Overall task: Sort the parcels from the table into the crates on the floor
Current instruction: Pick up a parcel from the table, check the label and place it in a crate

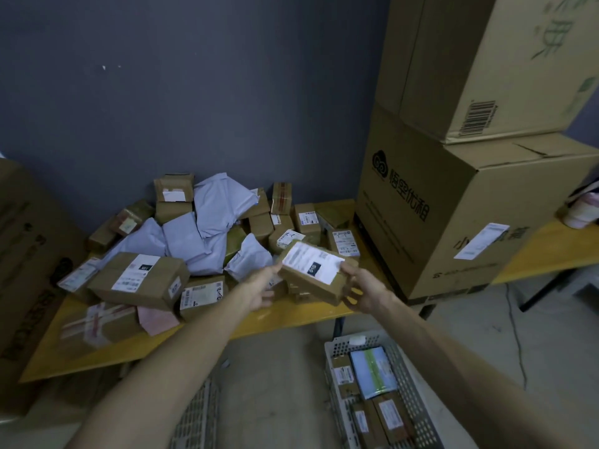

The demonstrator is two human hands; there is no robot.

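Nearest, on the concrete floor point(486, 335): a grey perforated plastic crate point(406, 367) at lower right, already holding several brown boxes and one flat pale blue-green packet point(374, 372). A second grey mesh crate point(197, 413) shows only in part at bottom centre; its contents cannot be seen.

Above these, both forearms reach out. The left hand point(259, 288) supports the near-left end of a small brown cardboard parcel with a white shipping label point(312, 270), fingers under and along it. The right hand point(364, 291) has its grip curled round the right end. The parcel is held clear of the yellow-topped bench point(291, 314), just over its front edge, tilted with the label up.

Judged step: one parcel picked and being read for sorting. The next move calls for choosing a crate and lowering the parcel into it; the right crate lies almost directly below.

Further back, the bench carries a heap: more brown boxes, a larger labelled carton point(139, 278) at left, white-grey poly mailers point(207, 231), a pink envelope point(157, 320).

Far: two big stacked cardboard cartons point(453, 189) at right, a dark grey-blue wall point(194, 92) behind.
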